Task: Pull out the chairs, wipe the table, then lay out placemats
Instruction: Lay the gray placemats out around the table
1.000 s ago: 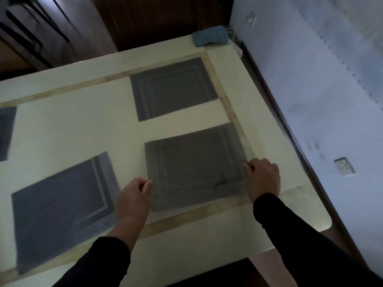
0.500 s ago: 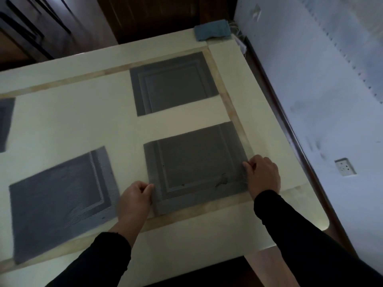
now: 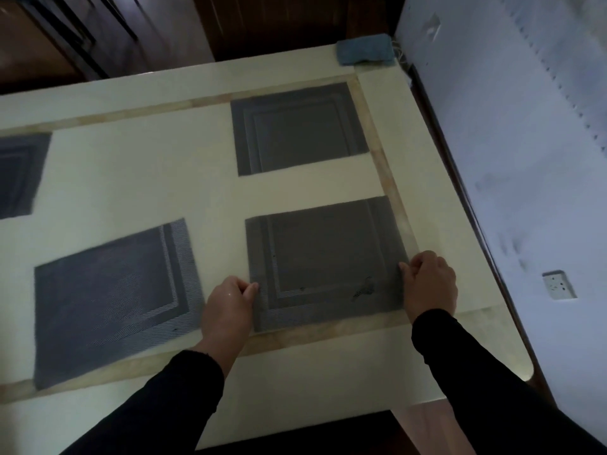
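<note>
Head view: both hands (image 3: 230,307) unmoved on placemat (image 3: 325,261).

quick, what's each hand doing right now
Left hand: pinching the left edge of the near-right placemat.
Right hand: pinching its right edge.

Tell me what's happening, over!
Left hand and right hand pinching near-right placemat by its side edges. Four mats down. Blue cloth parked far corner, nothing blocking.

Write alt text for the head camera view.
A person's left hand and right hand pinch opposite edges of a grey placemat on a cream table. Three more grey mats lie around it, and a blue cloth sits at the far corner.
</note>
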A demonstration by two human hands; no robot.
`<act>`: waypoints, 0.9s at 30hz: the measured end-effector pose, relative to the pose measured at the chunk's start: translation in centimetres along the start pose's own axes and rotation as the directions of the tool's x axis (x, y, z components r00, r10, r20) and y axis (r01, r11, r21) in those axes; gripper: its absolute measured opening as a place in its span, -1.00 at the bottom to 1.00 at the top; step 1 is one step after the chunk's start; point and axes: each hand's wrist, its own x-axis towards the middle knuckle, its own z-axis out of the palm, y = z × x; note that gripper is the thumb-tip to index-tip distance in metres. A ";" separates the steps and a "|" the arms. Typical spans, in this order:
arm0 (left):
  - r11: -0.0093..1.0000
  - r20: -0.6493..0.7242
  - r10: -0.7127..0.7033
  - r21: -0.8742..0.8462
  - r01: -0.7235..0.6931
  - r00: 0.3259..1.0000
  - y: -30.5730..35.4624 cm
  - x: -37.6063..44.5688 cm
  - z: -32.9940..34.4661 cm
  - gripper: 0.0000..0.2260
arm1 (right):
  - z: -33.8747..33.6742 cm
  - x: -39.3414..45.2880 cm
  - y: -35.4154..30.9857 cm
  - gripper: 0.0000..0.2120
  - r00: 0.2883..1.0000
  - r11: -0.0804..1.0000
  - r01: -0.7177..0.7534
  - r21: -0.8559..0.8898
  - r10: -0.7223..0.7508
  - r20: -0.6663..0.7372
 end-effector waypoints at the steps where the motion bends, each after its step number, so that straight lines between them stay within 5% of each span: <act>1: 1.000 0.002 -0.005 0.008 0.005 1.000 0.2 -0.1 -0.2 -0.77 | 0.0 -0.1 -0.3 -0.80 1.000 1.000 -0.002 -0.011 0.002 -0.002; 10: 0.996 0.006 0.018 -0.085 -0.017 1.000 -1.8 -1.1 -2.9 -0.88 | 0.0 -1.9 -6.0 -0.75 0.988 0.989 0.149 -0.018 -0.149 -0.025; 18: 0.987 -0.289 -0.033 -0.161 -0.015 0.957 -12.0 1.0 -10.2 -0.90 | 4.3 -9.0 -17.6 -0.86 0.862 0.876 0.468 0.117 -0.481 0.159; 22: 0.963 -0.367 -0.247 -0.195 0.185 0.897 -18.4 2.6 -12.7 -0.76 | 7.2 -12.8 -22.2 -0.76 0.827 0.905 0.378 0.195 -0.425 0.367; 27: 0.893 -0.224 -0.449 -0.089 0.441 0.865 -26.4 4.7 -14.9 -0.43 | 11.1 -18.0 -27.9 -0.60 0.851 0.971 0.211 0.115 -0.240 0.467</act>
